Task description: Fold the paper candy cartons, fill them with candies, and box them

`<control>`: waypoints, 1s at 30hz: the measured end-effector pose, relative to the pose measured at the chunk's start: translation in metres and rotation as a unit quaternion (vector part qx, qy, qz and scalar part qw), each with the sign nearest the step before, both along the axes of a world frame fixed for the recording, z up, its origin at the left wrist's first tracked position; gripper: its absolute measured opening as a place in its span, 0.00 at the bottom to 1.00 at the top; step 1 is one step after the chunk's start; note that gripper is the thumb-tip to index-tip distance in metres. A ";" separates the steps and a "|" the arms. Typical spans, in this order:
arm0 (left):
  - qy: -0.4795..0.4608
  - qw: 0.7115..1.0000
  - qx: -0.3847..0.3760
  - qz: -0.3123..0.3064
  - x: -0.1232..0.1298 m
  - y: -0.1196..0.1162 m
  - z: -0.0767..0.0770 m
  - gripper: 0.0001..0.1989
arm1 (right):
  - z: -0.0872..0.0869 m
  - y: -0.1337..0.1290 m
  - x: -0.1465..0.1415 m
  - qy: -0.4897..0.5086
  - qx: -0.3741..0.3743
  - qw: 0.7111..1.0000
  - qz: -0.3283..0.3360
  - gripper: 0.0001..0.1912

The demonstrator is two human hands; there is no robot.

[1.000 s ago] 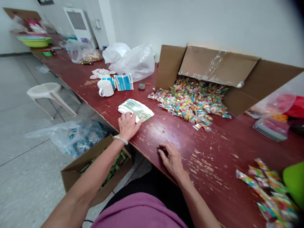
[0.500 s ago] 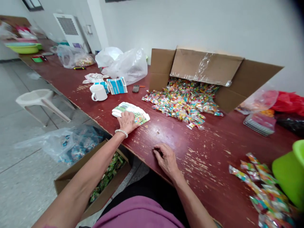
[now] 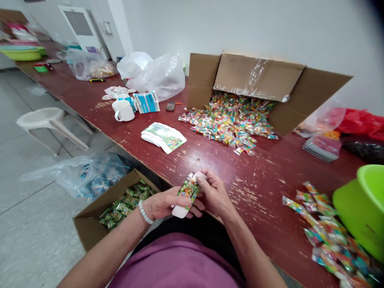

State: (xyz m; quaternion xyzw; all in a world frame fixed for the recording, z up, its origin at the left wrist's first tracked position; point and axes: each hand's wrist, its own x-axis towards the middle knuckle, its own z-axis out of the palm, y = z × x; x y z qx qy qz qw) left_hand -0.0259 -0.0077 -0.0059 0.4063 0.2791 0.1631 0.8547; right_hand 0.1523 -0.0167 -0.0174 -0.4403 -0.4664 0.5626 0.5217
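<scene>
Over my lap, near the table's front edge, my left hand [image 3: 168, 203] grips a small printed green carton [image 3: 188, 193] with white end flaps. The carton is tilted, and its upper flaps stand out. My right hand [image 3: 211, 190] pinches the carton's upper end between thumb and fingers. On the red table [image 3: 144, 156] just beyond lies a fanned stack of flat printed cartons [image 3: 164, 137], touched by neither hand. Farther back, small wrapped candies [image 3: 228, 120] spill from an open cardboard box [image 3: 258, 78] lying on its side.
A white mug [image 3: 123, 111], blue-striped packets [image 3: 147, 102] and plastic bags [image 3: 162, 76] stand at the back left. Candy strips [image 3: 327, 224] and a green tub [image 3: 357, 204] are at the right. A box of green packets [image 3: 87, 218] sits below the table, near a white stool [image 3: 45, 116].
My left hand has left the flat stack and moved toward me with one carton, now opened out. My right hand has closed on the carton's upper end. The view has shifted slightly.
</scene>
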 end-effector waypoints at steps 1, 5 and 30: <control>-0.031 0.999 -0.026 -0.018 0.002 -0.003 -0.001 0.26 | 0.003 -0.004 -0.001 -0.003 0.003 1.000 0.029 0.14; -0.073 0.997 -0.023 0.000 0.010 -0.009 -0.008 0.20 | 0.011 -0.013 -0.001 0.015 -0.015 0.993 0.112 0.16; 0.091 0.928 0.166 0.320 0.028 -0.023 -0.001 0.28 | -0.008 -0.014 0.006 0.041 -0.009 0.996 -0.080 0.17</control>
